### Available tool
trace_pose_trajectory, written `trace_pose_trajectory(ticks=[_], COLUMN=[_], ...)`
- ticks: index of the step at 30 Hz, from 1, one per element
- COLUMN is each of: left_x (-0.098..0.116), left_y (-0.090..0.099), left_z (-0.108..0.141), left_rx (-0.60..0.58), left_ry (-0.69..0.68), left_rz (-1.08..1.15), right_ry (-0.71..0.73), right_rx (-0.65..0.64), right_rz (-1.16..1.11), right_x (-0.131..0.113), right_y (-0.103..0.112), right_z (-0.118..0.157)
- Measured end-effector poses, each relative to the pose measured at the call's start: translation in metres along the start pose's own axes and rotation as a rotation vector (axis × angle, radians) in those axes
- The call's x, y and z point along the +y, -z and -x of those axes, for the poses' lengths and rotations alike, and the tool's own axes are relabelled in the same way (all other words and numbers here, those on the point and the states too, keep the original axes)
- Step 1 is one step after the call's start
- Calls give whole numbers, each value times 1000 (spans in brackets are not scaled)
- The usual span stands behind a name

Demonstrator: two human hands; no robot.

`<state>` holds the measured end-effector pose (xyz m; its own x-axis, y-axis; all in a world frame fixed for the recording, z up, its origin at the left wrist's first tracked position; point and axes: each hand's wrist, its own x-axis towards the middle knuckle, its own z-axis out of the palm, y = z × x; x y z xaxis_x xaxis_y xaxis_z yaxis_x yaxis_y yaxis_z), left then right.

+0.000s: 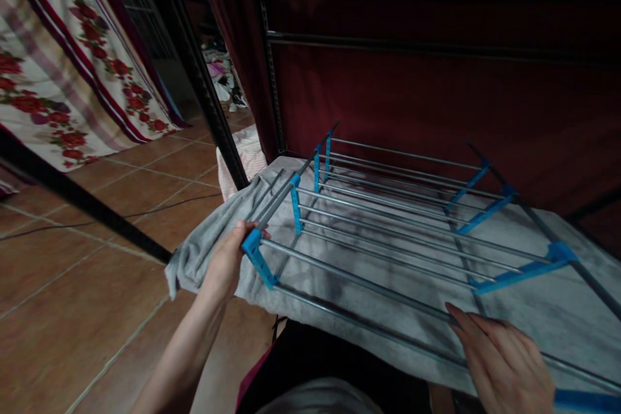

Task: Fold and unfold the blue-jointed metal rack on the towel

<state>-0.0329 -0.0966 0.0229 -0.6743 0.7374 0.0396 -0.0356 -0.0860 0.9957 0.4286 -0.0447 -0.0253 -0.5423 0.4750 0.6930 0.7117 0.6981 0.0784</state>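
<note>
The metal rack [388,215] with its blue joints [259,259] is lying over the grey cloth [538,310], its front bars running along the near edge. The left hand [228,259] is clamping the side tube beside the near-left joint; the right hand [504,359] is pinching a front bar farther right — both grips are probably keeping the frame level together. The cloth is perhaps cushioning the tubes. Beyond the far edge, a dark red curtain [412,103] is hanging; a black post [208,84] is standing at the left.

grey tubular rack [398,218], blue-bracketed
</note>
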Motion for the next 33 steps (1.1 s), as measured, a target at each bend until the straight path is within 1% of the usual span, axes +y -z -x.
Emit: trace_pose_trajectory(ticks=[2, 4, 8, 12, 16, 22, 27, 29, 30, 33], left_x=[-1, 0, 2, 3, 2, -5, -5, 0, 2, 11], left_y=[-11, -18, -23, -25, -26, -25, -27, -25, -22, -13], left_z=[3, 6, 6, 6, 8, 5, 7, 7, 6, -2], left_rx=[-73, -91, -43, -20, -22, 73, 111, 49, -20, -297], left_ry=[39, 47, 60, 76, 70, 22, 13, 37, 64, 174], left_rz=[7, 31, 73, 114, 71, 11, 9, 7, 8, 9], right_ry=[-2, -4, 4, 26, 22, 2, -13, -20, -21, -21], right_rx=[-11, -17, -35, -36, -18, -8, -23, -27, -27, -37], right_rz=[1, 2, -8, -14, -23, -60, -47, -42, -43, -54], right_x=[0, 0, 0, 1, 1, -1, -2, -2, -2, -2], right_y=[1, 2, 4, 4, 5, 7, 8, 8, 7, 6], right_z=[1, 1, 4, 6, 4, -1, -1, 0, 1, 3])
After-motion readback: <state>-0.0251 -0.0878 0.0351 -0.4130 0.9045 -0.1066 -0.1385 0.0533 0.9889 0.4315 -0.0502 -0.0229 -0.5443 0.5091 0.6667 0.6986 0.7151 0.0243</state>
